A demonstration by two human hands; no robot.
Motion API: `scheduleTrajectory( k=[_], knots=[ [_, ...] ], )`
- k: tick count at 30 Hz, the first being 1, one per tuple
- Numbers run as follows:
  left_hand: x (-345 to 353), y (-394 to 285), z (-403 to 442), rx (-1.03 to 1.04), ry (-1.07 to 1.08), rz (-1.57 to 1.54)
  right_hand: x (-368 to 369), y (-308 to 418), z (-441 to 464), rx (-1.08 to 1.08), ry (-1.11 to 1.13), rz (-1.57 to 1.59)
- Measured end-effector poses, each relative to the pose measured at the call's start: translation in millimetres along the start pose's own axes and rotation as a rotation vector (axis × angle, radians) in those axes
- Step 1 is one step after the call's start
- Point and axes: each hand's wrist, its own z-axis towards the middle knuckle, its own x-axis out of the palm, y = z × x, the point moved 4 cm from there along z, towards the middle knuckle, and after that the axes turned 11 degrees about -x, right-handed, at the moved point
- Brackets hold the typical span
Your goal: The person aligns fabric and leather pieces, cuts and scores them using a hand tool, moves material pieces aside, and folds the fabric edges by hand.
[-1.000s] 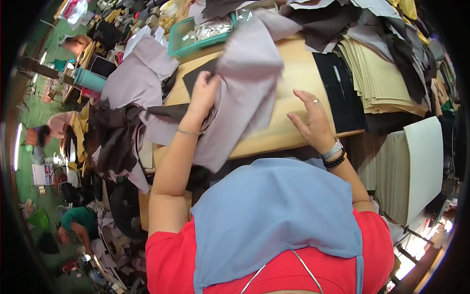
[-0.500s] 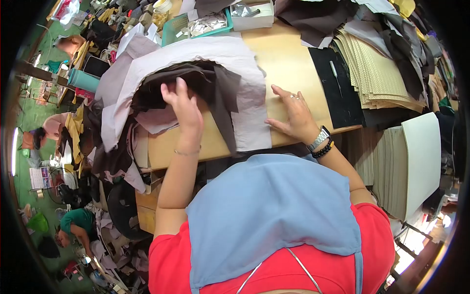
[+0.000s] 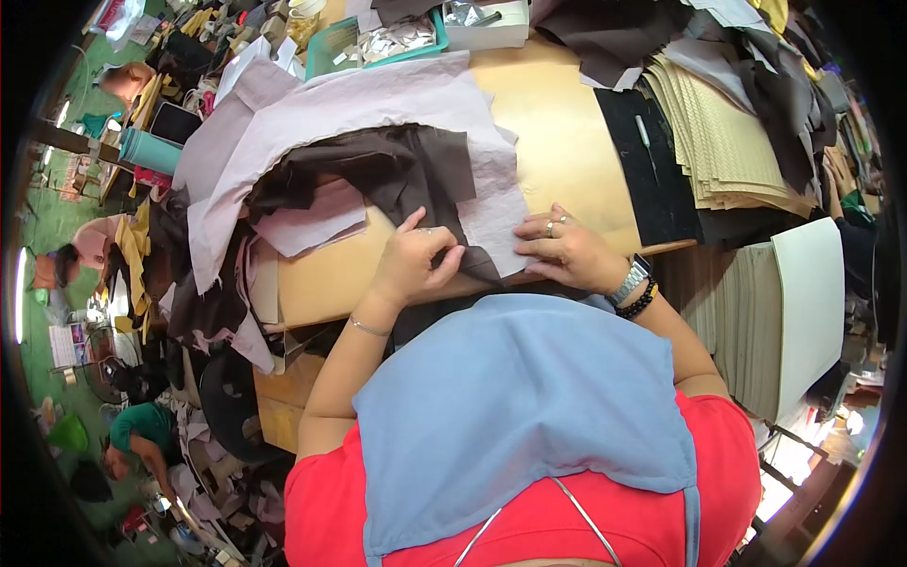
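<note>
A pale mauve fabric piece (image 3: pixel 378 93) arches across the wooden board (image 3: pixel 557 123), with dark brown cloth (image 3: pixel 402 170) bunched inside its curve. At the board's near edge, my left hand (image 3: pixel 416 260) is closed on the dark cloth's lower end, thumb and fingers bent together. My right hand (image 3: pixel 567 250) rests at the right edge of the pale fabric's lower end, fingers bent and touching it; the fingertips are partly hidden. The two hands are apart, with the lower ends of both cloths between them.
A teal basket (image 3: pixel 312 52) of small white pieces and a white box (image 3: pixel 487 26) stand at the back. Right of the board lie a pen (image 3: pixel 642 130) on black material, yellowish sheets (image 3: pixel 723 142) and a thick stack (image 3: pixel 812 312). A person in green (image 3: pixel 142 425) bends at far left.
The pale fabric, earlier lifted and folded, now lies spread out. My left hand has come down toward the board's near edge and closed on dark cloth. My right hand has bent its fingers onto the pale fabric.
</note>
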Motion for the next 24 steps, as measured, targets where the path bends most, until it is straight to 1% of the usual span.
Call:
scheduleTrajectory(
  k=[3,4,7,8,9,11,13,14,15,17,18,19,20,21,23,24],
  knots=[
    [-12,-1,-3,-0.346,0.280,-0.145,-4,-3,-1,-0.049,-0.016,-0.075],
    [-12,3,-3,-0.369,0.351,-0.200,-8,-3,0,-0.033,-0.060,-0.035],
    [-27,-25,11,-0.194,0.094,-0.328,-21,10,12,-0.011,-0.171,0.040],
    [-32,-35,19,-0.027,0.068,-0.229,-28,18,20,-0.019,-0.195,0.039],
    [-35,-45,33,0.086,0.090,-0.196,-35,25,29,-0.028,-0.218,0.040],
    [-36,-66,60,0.320,0.128,-0.121,-53,35,47,-0.160,-0.314,-0.050],
    [-20,-68,75,0.051,0.496,-0.572,-72,44,59,-0.257,-0.413,-0.123],
    [-11,-71,82,-0.082,0.691,-0.788,-80,41,60,-0.223,-0.420,-0.172],
    [-11,-70,87,-0.115,0.743,-0.856,-84,36,58,-0.192,-0.492,-0.109],
    [-1,-66,95,-0.014,0.811,-1.015,-85,25,50,-0.122,-0.638,0.005],
    [8,-60,95,-0.041,0.800,-1.021,-88,26,47,-0.124,-0.655,-0.024],
    [23,-45,96,-0.131,0.808,-1.012,-84,23,43,-0.078,-0.671,-0.010],
    [19,-55,93,-0.228,0.682,-1.000,-78,20,39,-0.059,-0.659,0.033],
    [24,-52,95,-0.263,0.649,-0.979,-73,16,36,-0.041,-0.647,0.085],
    [33,-33,93,-0.353,0.486,-1.102,-69,11,37,-0.097,-0.676,0.161],
    [31,-38,92,-0.232,0.380,-1.107,-57,2,35,-0.057,-0.657,0.333]
  ],
)
